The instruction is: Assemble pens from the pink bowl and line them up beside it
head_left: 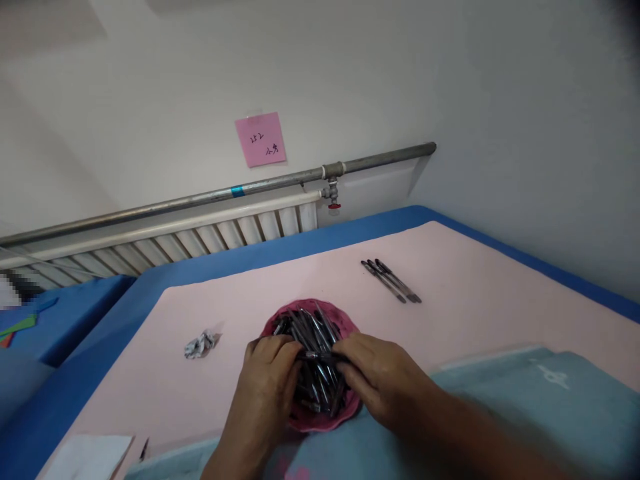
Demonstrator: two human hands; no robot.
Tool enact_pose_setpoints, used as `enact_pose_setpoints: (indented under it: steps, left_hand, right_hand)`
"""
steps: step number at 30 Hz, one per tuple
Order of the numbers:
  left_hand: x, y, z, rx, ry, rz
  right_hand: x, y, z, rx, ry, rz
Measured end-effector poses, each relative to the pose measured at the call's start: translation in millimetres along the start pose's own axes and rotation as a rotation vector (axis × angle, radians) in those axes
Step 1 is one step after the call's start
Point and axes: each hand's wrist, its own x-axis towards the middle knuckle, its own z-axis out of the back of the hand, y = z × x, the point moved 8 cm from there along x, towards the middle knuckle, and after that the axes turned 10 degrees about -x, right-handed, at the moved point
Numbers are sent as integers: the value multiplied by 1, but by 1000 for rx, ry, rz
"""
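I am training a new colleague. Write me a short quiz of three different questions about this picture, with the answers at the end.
1. True or false: both hands are over the round pink basket full of dark pens.
2. Where do the few loose dark pens lie? A) on the pale pink table cover B) on the blue floor C) on the white radiator
3. Fill in: the crumpled silver wrapper lies on the side of the ____ hand.

Key
1. True: the left hand and the right hand together hold one dark pen above it.
2. A
3. left
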Motion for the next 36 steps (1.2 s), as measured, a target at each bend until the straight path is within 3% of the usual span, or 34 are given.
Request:
enact_pose_setpoints:
  steps: [7,12,15,18,23,27,30,31,33,36]
  left_hand:
    - [-2,6,3,-41,-84,45]
    - [-5,24,9,-43,-155,189]
    - [-6,29,4,-71,-146,210]
    - [-9,32,-3,-88,-135,203]
    - [-11,32,-10,-95,-129,216]
    - [-6,30,2,-95,-103,233]
    - [-9,59,30,20,-173,351]
    - [-16,76,46,112,-257,453]
    - [-36,113,68,295,-306,719]
    - [-54,147,77,348,-300,864]
  right_hand:
    - [3,-13,6,4,1,-79]
    - [4,-79,34,-222,-225,-337]
    - [4,-121,35,-500,-198,-460]
    - [7,-146,30,-586,-187,-512]
    - [15,-152,19,-680,-114,-483]
    - [15,-149,23,-663,-114,-442]
    - [17,-151,24,-686,-181,-372]
    - [18,-149,22,-688,-204,-318]
    - [19,-144,22,-648,-270,-253]
    - [15,-127,25,-568,-333,-213]
